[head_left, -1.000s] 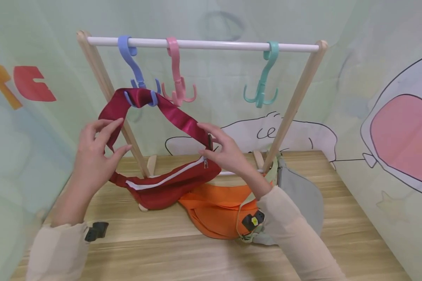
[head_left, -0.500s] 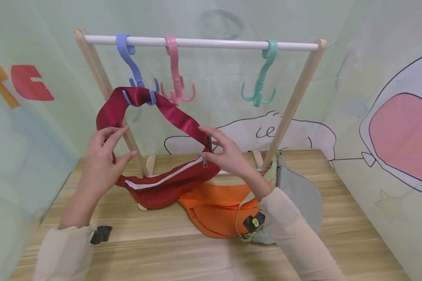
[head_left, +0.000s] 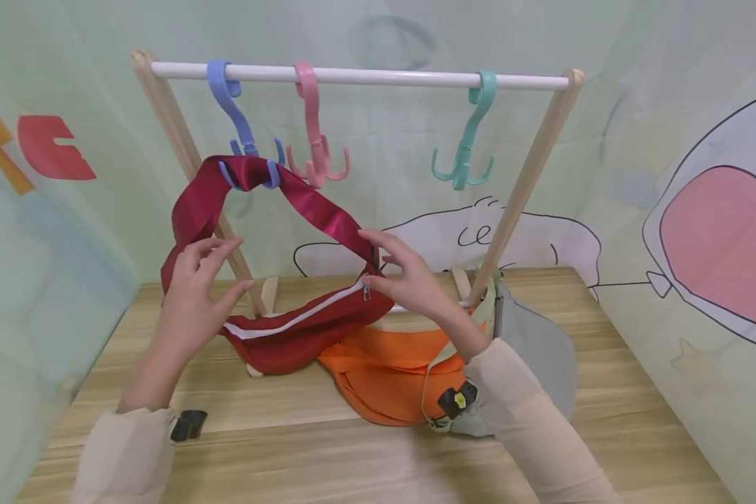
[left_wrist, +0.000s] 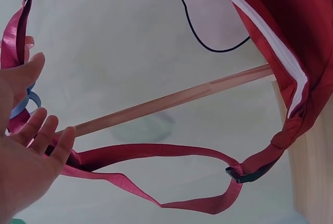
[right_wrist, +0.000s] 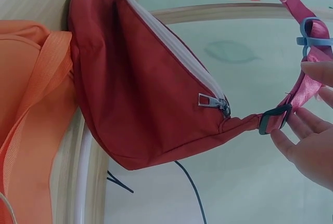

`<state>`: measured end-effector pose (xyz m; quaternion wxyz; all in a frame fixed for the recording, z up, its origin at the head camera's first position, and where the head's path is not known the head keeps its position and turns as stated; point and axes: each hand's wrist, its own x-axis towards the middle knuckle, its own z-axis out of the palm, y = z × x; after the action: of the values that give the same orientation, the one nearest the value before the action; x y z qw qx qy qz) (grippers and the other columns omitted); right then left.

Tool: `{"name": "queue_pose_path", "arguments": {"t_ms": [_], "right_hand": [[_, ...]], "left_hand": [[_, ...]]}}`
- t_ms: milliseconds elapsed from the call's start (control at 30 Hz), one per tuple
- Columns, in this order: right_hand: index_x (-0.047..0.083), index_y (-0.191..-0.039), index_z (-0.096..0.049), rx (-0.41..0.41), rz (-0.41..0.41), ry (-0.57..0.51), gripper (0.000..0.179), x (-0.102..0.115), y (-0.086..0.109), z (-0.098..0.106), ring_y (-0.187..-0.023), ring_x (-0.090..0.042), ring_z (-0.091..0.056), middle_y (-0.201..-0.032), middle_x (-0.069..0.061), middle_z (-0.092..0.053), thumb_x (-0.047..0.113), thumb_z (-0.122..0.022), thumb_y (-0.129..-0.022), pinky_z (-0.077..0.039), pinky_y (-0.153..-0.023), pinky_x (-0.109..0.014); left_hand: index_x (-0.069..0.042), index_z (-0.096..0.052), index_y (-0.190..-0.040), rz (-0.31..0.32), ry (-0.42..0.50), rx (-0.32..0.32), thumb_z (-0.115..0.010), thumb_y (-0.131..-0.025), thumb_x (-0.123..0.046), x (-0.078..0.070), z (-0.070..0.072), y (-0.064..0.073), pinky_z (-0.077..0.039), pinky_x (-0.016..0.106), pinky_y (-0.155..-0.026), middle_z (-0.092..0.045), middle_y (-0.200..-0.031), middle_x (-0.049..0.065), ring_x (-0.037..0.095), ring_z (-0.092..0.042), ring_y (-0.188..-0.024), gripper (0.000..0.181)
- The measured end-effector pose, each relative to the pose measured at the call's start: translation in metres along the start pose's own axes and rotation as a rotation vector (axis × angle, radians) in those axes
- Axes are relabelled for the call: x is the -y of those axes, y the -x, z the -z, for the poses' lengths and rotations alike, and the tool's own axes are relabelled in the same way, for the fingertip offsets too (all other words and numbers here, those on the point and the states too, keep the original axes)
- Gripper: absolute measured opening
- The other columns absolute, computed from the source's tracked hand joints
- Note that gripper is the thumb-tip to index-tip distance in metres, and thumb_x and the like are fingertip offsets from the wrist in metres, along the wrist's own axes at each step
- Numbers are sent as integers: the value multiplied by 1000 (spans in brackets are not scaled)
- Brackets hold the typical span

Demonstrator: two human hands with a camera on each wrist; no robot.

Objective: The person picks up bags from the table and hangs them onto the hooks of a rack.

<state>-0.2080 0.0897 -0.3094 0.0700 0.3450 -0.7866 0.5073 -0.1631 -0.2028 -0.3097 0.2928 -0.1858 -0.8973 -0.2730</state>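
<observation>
A dark red waist bag (head_left: 315, 336) with a white zipper hangs by its shiny strap (head_left: 327, 217) from the prongs of a blue hook (head_left: 233, 105). My left hand (head_left: 198, 294) is beside the strap's left side, thumb and fingers spread apart. In the left wrist view the strap runs behind those fingers (left_wrist: 49, 135). My right hand (head_left: 409, 276) is at the strap's right end, its fingertips touching by the black buckle (right_wrist: 274, 119) in the right wrist view. Its thumb and fingers stand apart. The bag's lower edge is close to the table.
A wooden rack with a white bar (head_left: 384, 75) also carries a pink hook (head_left: 315, 133) and a green hook (head_left: 469, 133). An orange waist bag (head_left: 384, 378) and a grey bag (head_left: 538, 350) lie on the wooden table (head_left: 277, 448), partly behind my right forearm.
My left hand has moved right and slightly down, away from the strap's left side, which has swung outward. My right hand has barely shifted; the red bag stays hanging.
</observation>
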Motion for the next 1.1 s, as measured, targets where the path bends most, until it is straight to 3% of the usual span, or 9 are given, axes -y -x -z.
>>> {"name": "queue_pose_path", "arguments": {"t_ms": [333,600,867,1100], "right_hand": [[4,-134,-42,-11,3,8,61,0,2,1,-121,-20,-40,-135,-10,-44,-4,-66,-79,-38,-95,-41],[6,-136,-41,-3,-6,-3,61,-2,6,3,-121,-20,-39,-135,-9,-43,-3,-65,-80,-37,-96,-44],[7,-136,-42,1,-53,20,60,-5,12,6,-121,-20,-41,-134,-8,-45,-1,-65,-81,-38,-96,-38],[6,-135,-42,13,-76,3,59,-11,18,7,-121,-25,-43,-135,-10,-44,-2,-64,-82,-38,-96,-41]], "left_hand": [[-4,-49,-127,-40,45,-13,-75,-70,2,2,-11,4,-38,55,-82,-43,-118,23,39,-38,-110,63],[-5,-48,-128,-30,64,39,-74,-72,0,1,-21,10,-40,54,-80,-41,-120,22,37,-37,-112,62],[-2,-49,-125,-55,87,50,-74,-72,1,-5,-34,16,-40,50,-76,-43,-116,23,39,-39,-108,59],[-2,-50,-126,-15,88,108,-75,-72,-2,-7,-47,23,-42,50,-77,-44,-117,21,37,-40,-106,60]]}}
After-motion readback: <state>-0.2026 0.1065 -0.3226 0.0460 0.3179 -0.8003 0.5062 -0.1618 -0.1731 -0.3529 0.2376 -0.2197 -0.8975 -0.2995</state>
